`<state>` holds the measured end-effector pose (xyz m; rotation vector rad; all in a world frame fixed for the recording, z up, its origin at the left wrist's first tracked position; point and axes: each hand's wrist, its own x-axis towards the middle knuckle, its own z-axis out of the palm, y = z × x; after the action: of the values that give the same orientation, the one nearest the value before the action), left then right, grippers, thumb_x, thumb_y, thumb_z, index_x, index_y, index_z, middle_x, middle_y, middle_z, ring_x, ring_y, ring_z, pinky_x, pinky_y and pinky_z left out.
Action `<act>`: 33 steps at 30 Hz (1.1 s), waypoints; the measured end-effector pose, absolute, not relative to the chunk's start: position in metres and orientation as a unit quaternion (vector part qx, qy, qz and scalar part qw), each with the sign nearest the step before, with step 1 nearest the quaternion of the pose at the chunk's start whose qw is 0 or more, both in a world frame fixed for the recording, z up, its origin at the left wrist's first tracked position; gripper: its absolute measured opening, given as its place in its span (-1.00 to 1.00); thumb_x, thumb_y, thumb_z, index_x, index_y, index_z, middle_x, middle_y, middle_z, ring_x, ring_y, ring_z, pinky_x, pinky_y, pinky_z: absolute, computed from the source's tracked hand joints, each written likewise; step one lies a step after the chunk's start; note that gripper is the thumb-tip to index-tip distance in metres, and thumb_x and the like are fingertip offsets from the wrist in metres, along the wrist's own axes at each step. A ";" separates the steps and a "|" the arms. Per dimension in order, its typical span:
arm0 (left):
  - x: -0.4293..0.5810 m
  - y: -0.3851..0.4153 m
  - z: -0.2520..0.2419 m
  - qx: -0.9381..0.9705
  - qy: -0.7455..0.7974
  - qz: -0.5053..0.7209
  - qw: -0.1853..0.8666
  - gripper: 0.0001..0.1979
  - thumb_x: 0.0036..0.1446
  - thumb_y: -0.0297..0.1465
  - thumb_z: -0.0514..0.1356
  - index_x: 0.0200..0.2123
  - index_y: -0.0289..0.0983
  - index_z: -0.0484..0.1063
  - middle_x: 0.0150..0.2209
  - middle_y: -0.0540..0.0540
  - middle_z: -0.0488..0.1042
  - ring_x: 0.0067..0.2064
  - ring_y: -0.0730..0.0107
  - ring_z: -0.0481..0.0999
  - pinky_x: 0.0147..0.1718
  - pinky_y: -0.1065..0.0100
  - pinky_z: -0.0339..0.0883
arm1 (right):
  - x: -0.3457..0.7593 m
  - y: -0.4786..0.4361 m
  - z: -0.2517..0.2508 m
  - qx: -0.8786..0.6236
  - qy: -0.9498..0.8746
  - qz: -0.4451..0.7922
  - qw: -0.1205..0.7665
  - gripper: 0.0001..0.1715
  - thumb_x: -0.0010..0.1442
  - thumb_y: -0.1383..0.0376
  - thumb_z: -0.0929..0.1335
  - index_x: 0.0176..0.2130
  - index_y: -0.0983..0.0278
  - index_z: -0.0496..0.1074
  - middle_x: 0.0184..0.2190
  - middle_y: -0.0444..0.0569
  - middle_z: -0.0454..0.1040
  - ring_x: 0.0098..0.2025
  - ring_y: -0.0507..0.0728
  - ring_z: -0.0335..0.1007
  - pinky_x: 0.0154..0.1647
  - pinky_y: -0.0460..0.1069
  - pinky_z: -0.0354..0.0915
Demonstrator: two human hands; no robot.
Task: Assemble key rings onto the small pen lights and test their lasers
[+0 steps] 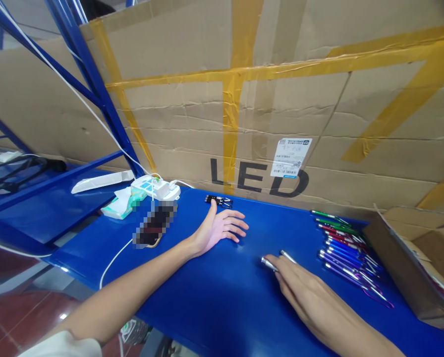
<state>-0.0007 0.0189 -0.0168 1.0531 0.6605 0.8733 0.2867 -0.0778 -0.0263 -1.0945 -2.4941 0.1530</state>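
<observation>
My left hand [222, 228] is over the middle of the blue table [192, 297], palm turned sideways, fingers spread, with nothing in it. Just beyond its thumb lie small black and silver items [219, 201] with clips. My right hand [296, 277] is palm down, fingers wrapped round silver pens [269, 264], whose metal ends stick out past the fingers. To the right of it, a row of green, red, blue and purple pens [348, 248] with loops lies on the table.
A large cardboard sheet [185, 124] marked LED stands behind the table. A phone [157, 225], a tissue pack [123, 203] and a white power strip [157, 187] are at the left. An open cardboard box [396, 263] stands at the right. Blue frame bars rise at the left.
</observation>
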 end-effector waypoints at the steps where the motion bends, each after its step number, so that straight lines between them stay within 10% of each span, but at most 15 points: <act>1: -0.001 0.019 -0.017 0.478 0.299 0.396 0.725 0.05 0.25 0.41 -0.26 0.10 -0.39 0.50 0.02 -0.44 0.61 -0.03 0.00 0.63 -0.12 0.17 0.47 | 0.287 -0.078 -0.026 -0.396 -0.894 0.056 0.205 -0.53 0.56 0.21 0.21 0.33 0.20 0.41 0.19 0.11 0.62 0.18 0.27 0.63 0.31 0.21 0.49; 25: 0.001 0.018 -0.015 0.494 0.304 0.389 0.716 0.04 0.25 0.42 -0.28 0.09 -0.37 0.48 0.01 -0.41 0.61 -0.04 0.03 0.63 -0.09 0.17 0.46 | 0.271 -0.080 -0.011 -0.387 -0.889 0.094 0.224 -0.64 0.60 0.23 0.14 0.24 0.13 0.35 0.03 0.00 0.66 0.00 0.17 0.70 0.28 0.20 0.51; 33: 0.002 0.016 -0.012 0.498 0.315 0.387 0.709 0.03 0.26 0.41 -0.25 0.07 -0.37 0.49 0.01 -0.40 0.61 -0.06 0.07 0.63 -0.11 0.19 0.47 | 0.283 -0.073 -0.026 -0.408 -0.897 0.021 0.167 -0.63 0.61 0.20 0.11 0.22 0.13 0.34 0.07 0.09 0.62 -0.09 0.28 0.73 -0.23 0.14 0.65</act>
<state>0.0020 0.0156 -0.0123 1.1053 0.6995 0.8590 0.2830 -0.0727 -0.0255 -1.1609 -2.5548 0.0610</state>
